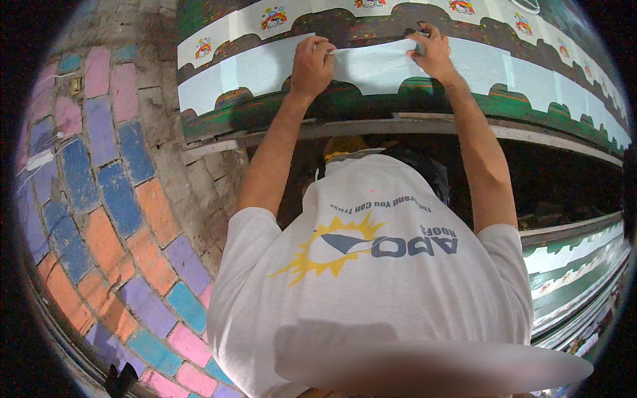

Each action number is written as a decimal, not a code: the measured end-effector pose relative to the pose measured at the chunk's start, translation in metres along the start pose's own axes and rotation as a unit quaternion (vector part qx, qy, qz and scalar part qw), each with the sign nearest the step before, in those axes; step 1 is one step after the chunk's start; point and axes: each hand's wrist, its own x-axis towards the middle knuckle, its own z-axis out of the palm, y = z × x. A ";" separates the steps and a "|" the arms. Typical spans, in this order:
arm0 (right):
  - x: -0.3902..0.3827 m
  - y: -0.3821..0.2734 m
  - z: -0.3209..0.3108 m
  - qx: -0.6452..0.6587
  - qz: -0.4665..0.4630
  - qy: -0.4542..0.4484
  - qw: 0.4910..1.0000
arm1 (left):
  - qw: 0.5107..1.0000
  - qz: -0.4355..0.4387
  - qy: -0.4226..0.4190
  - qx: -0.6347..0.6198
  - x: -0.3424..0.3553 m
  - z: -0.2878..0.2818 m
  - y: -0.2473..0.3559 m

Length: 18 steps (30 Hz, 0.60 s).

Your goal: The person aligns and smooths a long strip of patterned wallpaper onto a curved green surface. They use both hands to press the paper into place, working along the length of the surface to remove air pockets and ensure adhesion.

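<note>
Left hand (313, 69) and right hand (434, 55), each grip pinching, span a white, scalloped, paper-like strip (373, 67); its long axis parallels the green-painted surface's (417, 91) near edge.

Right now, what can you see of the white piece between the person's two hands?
The white piece is plain, thin and looks like paper or light cloth. Its upper edge dips slightly; its lower edge has a curved, stepped outline. It spans the gap between the hands, over the near side of a green table. The left hand appears to pinch its upper left; the right hand touches its upper right. Whether it joins the white stretches alongside is unclear.
</note>
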 end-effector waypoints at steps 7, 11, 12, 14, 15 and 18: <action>0.009 0.033 0.015 0.061 -0.037 0.026 0.997 | 0.989 -0.106 0.017 -0.099 0.006 -0.021 -0.015; 0.016 0.036 0.020 0.090 0.010 0.020 0.996 | 0.965 -0.241 -0.028 -0.104 0.005 -0.030 -0.040; 0.018 0.035 0.021 0.097 0.033 0.013 0.995 | 0.963 -0.251 -0.030 -0.098 0.002 -0.030 -0.049; 0.023 0.029 0.021 0.095 0.061 0.023 0.993 | 0.960 -0.253 -0.032 -0.116 0.000 -0.025 -0.068; 0.025 0.027 0.020 0.092 0.082 0.027 0.992 | 0.964 -0.236 -0.025 -0.119 0.000 -0.022 -0.077; 0.027 0.020 0.017 0.012 0.122 0.019 0.992 | 0.968 -0.214 0.004 -0.132 -0.001 -0.008 -0.096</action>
